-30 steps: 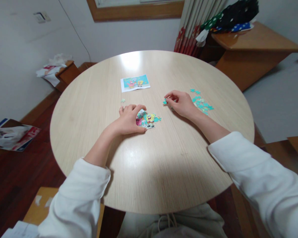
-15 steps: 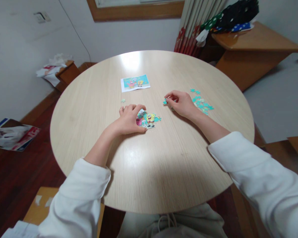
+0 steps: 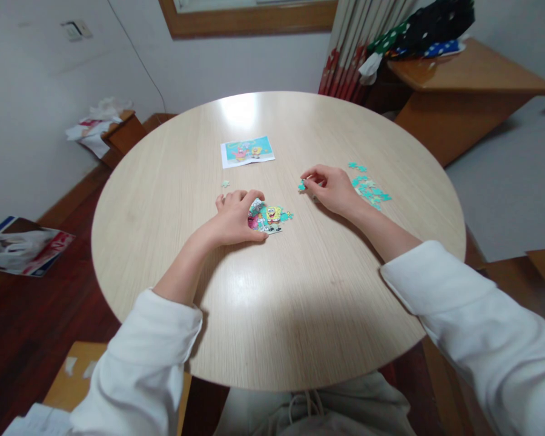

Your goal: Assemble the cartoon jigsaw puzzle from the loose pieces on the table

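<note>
A joined section of a jigsaw puzzle point(image 3: 274, 215), showing a yellow cartoon figure on teal, lies flat on the round table. My left hand point(image 3: 236, 217) curves around its left side, thumb at the near edge and fingers at the far edge, covering part of it. To the right, my right hand point(image 3: 329, 186) is closed in a pinch on a small teal puzzle piece point(image 3: 301, 187) close to the tabletop. Another piece, half hidden, lies under that hand. Loose teal puzzle pieces point(image 3: 371, 192) are heaped beyond my right wrist.
A printed reference picture point(image 3: 249, 152) lies toward the back of the round table point(image 3: 272, 315). One pale loose piece point(image 3: 226, 183) sits between it and my left hand. A wooden desk point(image 3: 472, 69) with cloths stands at the back right.
My left hand and the joined puzzle section have shifted very slightly to the left together. My right hand stays in place with its piece.
</note>
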Demonstrator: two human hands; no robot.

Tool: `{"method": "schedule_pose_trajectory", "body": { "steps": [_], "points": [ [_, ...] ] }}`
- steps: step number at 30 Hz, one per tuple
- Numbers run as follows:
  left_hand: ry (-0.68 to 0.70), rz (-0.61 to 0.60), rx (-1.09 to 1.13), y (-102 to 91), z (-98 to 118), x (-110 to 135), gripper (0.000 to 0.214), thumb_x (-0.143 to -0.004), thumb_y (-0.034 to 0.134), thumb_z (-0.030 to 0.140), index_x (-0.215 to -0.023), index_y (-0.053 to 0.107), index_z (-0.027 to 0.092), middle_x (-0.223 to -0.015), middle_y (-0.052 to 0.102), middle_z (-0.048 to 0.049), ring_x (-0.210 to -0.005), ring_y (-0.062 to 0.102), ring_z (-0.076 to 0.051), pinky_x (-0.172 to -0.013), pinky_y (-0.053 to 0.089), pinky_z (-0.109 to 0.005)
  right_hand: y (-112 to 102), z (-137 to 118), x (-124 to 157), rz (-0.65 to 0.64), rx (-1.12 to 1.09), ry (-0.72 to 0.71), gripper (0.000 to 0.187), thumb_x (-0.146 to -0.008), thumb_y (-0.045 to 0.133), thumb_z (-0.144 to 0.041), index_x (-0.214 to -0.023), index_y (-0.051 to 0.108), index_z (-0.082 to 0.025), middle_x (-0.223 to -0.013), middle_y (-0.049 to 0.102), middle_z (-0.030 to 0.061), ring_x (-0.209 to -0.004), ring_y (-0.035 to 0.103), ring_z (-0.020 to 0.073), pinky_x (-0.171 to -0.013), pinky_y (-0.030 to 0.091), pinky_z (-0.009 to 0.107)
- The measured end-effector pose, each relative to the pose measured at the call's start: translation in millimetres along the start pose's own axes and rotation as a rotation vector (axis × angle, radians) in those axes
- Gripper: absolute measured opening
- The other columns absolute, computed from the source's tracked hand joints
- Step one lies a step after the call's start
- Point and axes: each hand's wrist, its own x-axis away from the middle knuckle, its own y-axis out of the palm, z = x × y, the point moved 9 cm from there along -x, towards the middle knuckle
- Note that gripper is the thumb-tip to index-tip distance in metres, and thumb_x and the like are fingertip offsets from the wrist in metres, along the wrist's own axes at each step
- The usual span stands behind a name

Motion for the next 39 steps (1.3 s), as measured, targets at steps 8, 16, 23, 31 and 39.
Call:
{"method": "schedule_pose_trajectory", "body": {
  "steps": [8,16,23,31,39],
  "points": [
    [-0.049,0.026,-0.016,-4.2,-10.2,-0.5,0.068,-0.060,0.073,0.042,-0.120,0.046,0.026,-0.122,0.049,-0.0093,-0.121,0.043,-0.033,-0.111,0.023,-0.057,0.2,0.1,0.4,-0.021,0.008,0.009,0.015,-0.085,0.064,-0.033,-0.086,0.067,-0.018,-0.076,0.069,0.0065,-0.073,0.067,0.0190,-0.073,0.054,0.037],
    [-0.013,0.014,-0.042,-1.1,-5.3,0.0,0.067,-0.062,0.071,0.041,-0.121,0.046,0.024,-0.125,0.049,-0.0114,-0.123,0.042,-0.033,-0.113,0.020,-0.056,3.4,-8.3,3.3,-0.066,-0.003,0.002,0.022,-0.084,0.065,-0.037,-0.089,0.070,-0.016,-0.078,0.070,0.0080,-0.070,0.066,0.0178,-0.070,0.053,0.034],
    [0.016,-0.005,-0.036,1.3,-0.2,-0.3,0.068,-0.061,0.071,0.042,-0.122,0.046,0.025,-0.125,0.050,-0.0110,-0.123,0.042,-0.033,-0.112,0.020,-0.056,20.2,-24.1,11.6,-0.235,-0.067,-0.057,0.030,-0.081,0.068,-0.044,-0.087,0.074,-0.016,-0.076,0.070,0.0069,-0.064,0.059,0.0147,-0.061,0.046,0.029],
    [0.053,-0.032,-0.012,4.2,7.5,1.1,0.068,-0.061,0.070,0.042,-0.122,0.045,0.025,-0.125,0.050,-0.0107,-0.124,0.041,-0.033,-0.113,0.018,-0.057,23.1,-27.3,12.9,-0.288,-0.073,-0.077,0.028,-0.080,0.066,-0.040,-0.087,0.075,-0.014,-0.070,0.067,0.0048,-0.058,0.048,0.0113,-0.057,0.038,0.028],
    [0.077,-0.030,-0.020,7.6,13.6,0.8,0.069,-0.060,0.071,0.042,-0.122,0.046,0.024,-0.124,0.049,-0.0111,-0.124,0.041,-0.033,-0.112,0.018,-0.056,30.5,-30.6,17.0,-0.390,-0.143,-0.066,0.032,-0.078,0.066,-0.044,-0.085,0.074,-0.014,-0.065,0.062,0.0031,-0.058,0.046,0.0112,-0.056,0.035,0.028]
  ]
}}
